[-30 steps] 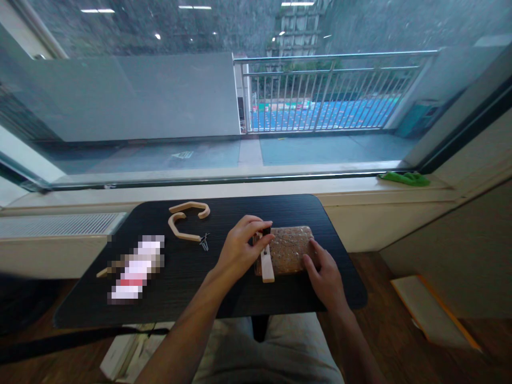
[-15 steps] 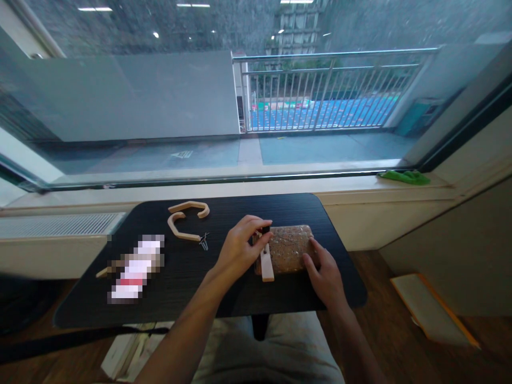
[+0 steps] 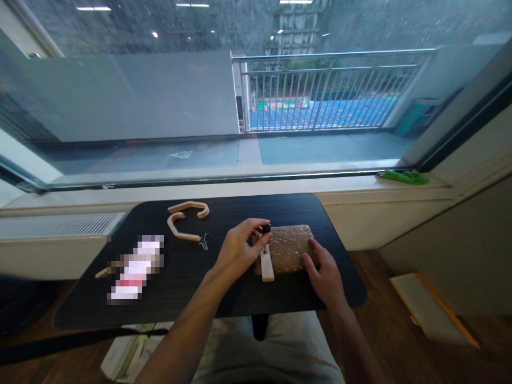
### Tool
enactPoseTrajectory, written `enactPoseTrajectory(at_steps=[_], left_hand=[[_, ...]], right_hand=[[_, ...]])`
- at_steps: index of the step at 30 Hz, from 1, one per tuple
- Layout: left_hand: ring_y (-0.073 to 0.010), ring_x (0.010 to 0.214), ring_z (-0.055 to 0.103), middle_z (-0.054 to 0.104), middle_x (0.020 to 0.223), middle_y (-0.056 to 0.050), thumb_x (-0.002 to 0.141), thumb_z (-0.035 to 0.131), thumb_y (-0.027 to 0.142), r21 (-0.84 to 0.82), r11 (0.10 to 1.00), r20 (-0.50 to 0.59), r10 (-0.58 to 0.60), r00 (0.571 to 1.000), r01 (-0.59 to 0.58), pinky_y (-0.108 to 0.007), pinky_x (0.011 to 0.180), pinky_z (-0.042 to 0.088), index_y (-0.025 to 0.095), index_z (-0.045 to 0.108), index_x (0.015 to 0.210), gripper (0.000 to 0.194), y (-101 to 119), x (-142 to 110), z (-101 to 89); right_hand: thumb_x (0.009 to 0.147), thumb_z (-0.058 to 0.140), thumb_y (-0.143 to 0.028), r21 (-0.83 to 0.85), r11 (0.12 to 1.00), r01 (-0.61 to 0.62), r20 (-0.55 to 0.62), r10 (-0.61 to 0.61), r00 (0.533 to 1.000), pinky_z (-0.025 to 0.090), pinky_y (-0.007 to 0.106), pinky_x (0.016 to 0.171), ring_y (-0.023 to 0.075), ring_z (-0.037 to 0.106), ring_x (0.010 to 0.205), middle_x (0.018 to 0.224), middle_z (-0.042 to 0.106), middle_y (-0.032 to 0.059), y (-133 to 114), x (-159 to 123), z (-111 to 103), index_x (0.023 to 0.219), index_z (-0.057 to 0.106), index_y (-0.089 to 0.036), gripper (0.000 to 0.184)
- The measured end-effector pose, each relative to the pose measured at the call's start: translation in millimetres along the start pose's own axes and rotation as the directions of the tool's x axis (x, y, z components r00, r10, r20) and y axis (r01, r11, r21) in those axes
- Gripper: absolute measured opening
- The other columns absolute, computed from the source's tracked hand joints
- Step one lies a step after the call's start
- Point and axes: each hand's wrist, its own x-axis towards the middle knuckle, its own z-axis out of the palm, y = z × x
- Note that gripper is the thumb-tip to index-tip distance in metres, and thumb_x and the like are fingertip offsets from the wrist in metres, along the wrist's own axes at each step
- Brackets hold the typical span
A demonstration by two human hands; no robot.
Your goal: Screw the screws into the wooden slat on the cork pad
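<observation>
My left hand (image 3: pixel 244 242) is closed in a pinch on a small black knob-like piece (image 3: pixel 266 229) above the far end of a pale wooden strip (image 3: pixel 267 268). A dark hole shows in that strip, which lies across the left end of a brown speckled block (image 3: pixel 290 248) in clear wrapping. My right hand (image 3: pixel 326 272) grips the block's right end, its thumb on the near side and its fingers along the edge. What lies beneath my left fingertips is hidden.
Two curved wooden hooks (image 3: pixel 184 236) and several small screws (image 3: pixel 204 241) lie on the black table (image 3: pixel 172 298). A pixelated pale object (image 3: pixel 138 269) covers part of another wooden piece (image 3: pixel 103 273) at left. A green cloth (image 3: pixel 404 177) is on the windowsill.
My left fingers have shifted slightly around the black piece, and more of it shows. The block, the strip and my right hand look unmoved.
</observation>
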Motion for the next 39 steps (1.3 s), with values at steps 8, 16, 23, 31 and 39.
enactPoseTrajectory(at_steps=[8, 16, 23, 31, 39], left_hand=[[-0.0136, 0.075, 0.069, 0.076, 0.093, -0.003, 0.084, 0.068, 0.016, 0.005, 1.0, 0.002, 0.005, 1.0, -0.005, -0.026, 0.074, 0.059, 0.02, 0.068, 0.108, 0.024, 1.2, -0.3, -0.8], [-0.0146, 0.08, 0.07, 0.077, 0.099, -0.004, 0.085, 0.064, 0.016, 0.001, 1.0, 0.012, 0.001, 1.0, -0.001, -0.028, 0.078, 0.059, 0.02, 0.068, 0.11, 0.026, -0.9, -2.7, -1.5], [-0.0141, 0.083, 0.068, 0.073, 0.102, -0.005, 0.087, 0.061, 0.014, -0.009, 0.998, -0.003, 0.065, 0.998, -0.065, -0.028, 0.081, 0.057, 0.02, 0.067, 0.11, 0.024, -4.4, -3.5, -1.9], [-0.0133, 0.083, 0.067, 0.072, 0.1, -0.004, 0.087, 0.059, 0.012, -0.015, 0.997, 0.001, 0.074, 0.997, -0.074, -0.027, 0.081, 0.056, 0.02, 0.067, 0.11, 0.026, -2.1, -2.7, -2.9], [-0.0144, 0.083, 0.069, 0.075, 0.102, -0.004, 0.087, 0.059, 0.012, 0.014, 0.999, 0.031, 0.037, 0.999, -0.038, -0.028, 0.082, 0.057, 0.02, 0.067, 0.113, 0.029, -2.5, -3.7, -4.2]], right_hand=[[0.092, 0.049, -0.049, 0.0, 1.0, -0.003, 0.001, 0.003, 1.0, 0.044, 0.054, 0.105, 0.0315, 0.058, 0.121, 0.129, 0.064, 0.0162, 1.0, -0.4, 0.4, 0.133, 0.057, -0.017, 0.053], [0.092, 0.05, -0.046, -0.009, 1.0, 0.003, 0.005, -0.003, 1.0, 0.044, 0.053, 0.104, 0.0307, 0.058, 0.12, 0.129, 0.064, 0.0151, 0.1, -0.1, 0.4, 0.134, 0.056, -0.018, 0.051], [0.092, 0.049, -0.046, -0.022, 1.0, -0.001, -0.006, 0.001, 1.0, 0.044, 0.054, 0.104, 0.0317, 0.059, 0.12, 0.128, 0.066, 0.0141, -1.4, 0.0, 1.3, 0.133, 0.058, -0.018, 0.05], [0.092, 0.048, -0.047, -0.021, 1.0, -0.011, -0.001, 0.011, 1.0, 0.044, 0.055, 0.104, 0.0318, 0.058, 0.12, 0.128, 0.065, 0.0149, -2.3, -0.4, 1.0, 0.133, 0.057, -0.017, 0.052], [0.092, 0.049, -0.047, -0.021, 1.0, -0.002, 0.003, 0.002, 1.0, 0.045, 0.052, 0.104, 0.0313, 0.059, 0.119, 0.127, 0.065, 0.0157, -2.1, 0.0, 0.9, 0.133, 0.057, -0.016, 0.052]])
